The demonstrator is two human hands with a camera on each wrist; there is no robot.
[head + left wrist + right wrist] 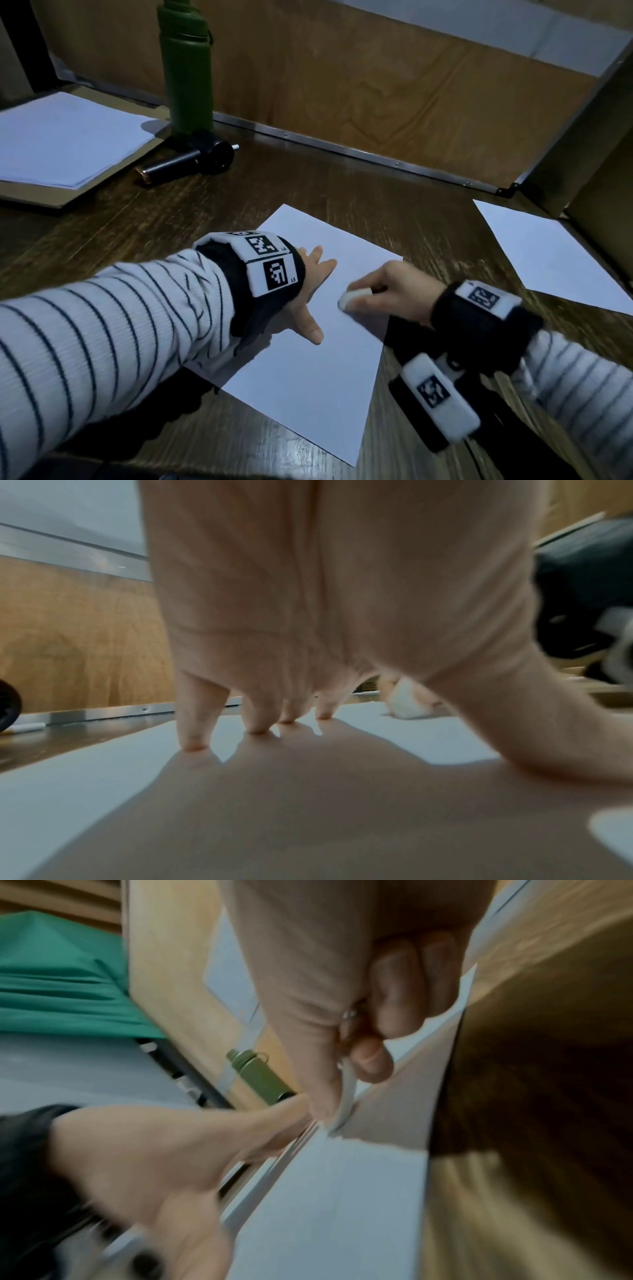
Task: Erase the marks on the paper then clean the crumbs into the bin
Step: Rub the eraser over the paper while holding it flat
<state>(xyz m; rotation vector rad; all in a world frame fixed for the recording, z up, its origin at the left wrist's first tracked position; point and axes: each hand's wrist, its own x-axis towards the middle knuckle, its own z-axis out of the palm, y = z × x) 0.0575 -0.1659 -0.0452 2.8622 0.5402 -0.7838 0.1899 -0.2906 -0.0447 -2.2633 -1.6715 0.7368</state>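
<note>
The paper (pixel 308 387) lay white and flat; the left hand (pixel 308 291) pressed it with fingers spread, the right hand (pixel 394 291) pinched a white eraser (pixel 354 297).

Looks like a study or office desk cubicle, not a kitchen or workshop. The surface is a dark wood-grain desk (pixel 102 219) boxed in by light wooden partition panels (pixel 342 89) with a metal trim strip (pixel 342 150) screwed along the bottom, running across the upper half of the frame. Plain white paper is everywhere: a stack on a brown folder (pixel 65 140) at the upper left, one sheet (pixel 308 377) in the middle, another (pixel 555 257) at the right edge. A green water bottle (pixel 186 68) stands at the top left, with a small black gadget (pixel 191 159) lying beside it.
</note>
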